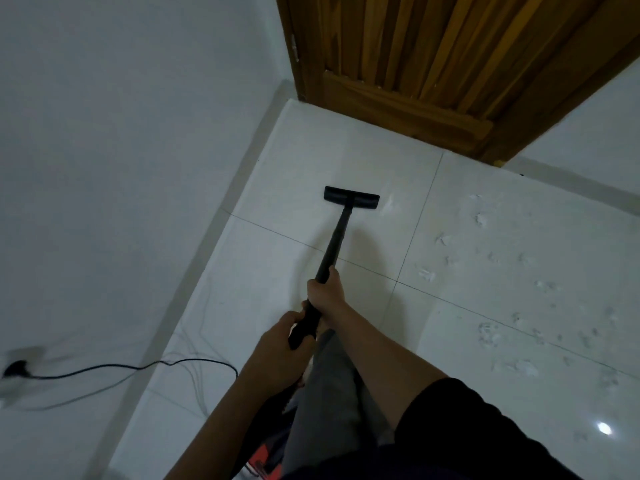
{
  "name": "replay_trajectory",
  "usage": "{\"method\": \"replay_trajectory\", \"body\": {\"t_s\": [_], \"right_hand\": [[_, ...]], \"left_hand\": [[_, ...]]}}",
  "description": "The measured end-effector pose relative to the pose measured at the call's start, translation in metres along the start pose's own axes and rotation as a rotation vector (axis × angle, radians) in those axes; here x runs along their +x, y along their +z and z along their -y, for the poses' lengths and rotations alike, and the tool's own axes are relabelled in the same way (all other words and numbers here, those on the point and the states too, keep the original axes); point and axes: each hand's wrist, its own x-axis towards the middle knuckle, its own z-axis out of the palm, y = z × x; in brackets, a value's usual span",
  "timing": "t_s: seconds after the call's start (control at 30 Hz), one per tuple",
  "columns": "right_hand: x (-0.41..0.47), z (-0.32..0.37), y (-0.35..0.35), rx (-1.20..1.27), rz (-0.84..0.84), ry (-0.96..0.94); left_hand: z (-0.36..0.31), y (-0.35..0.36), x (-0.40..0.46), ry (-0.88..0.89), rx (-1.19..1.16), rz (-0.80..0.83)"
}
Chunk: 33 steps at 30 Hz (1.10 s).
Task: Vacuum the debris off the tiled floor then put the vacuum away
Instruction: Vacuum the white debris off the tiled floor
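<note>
A black vacuum wand (337, 237) slants down to a flat black floor head (351, 196) resting on the white tiled floor (287, 271). My right hand (325, 292) grips the wand partway up. My left hand (280, 336) grips its thicker lower end just behind. White scraps of debris (519, 271) lie scattered over the tiles to the right of the head. A red and black part of the vacuum body (259, 460) shows below my arms, mostly hidden.
A black power cord (138, 367) runs across the floor from a wall socket (17, 367) at the left. A white wall stands left, with a grey skirting strip (221, 230). A wooden door (415, 64) closes the far side.
</note>
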Motion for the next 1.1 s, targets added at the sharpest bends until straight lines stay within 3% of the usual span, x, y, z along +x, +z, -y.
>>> {"method": "replay_trajectory", "body": {"t_s": [0.57,1.1], "right_hand": [[-0.045,-0.065,-0.038,-0.093,0.091,0.016],[-0.082,-0.138,0.006,-0.092,0.059,0.014]], "left_hand": [[0.028,0.068,-0.06,-0.037,-0.026,-0.043],[0.108,0.062,-0.11,0.013,-0.021,-0.015]]}}
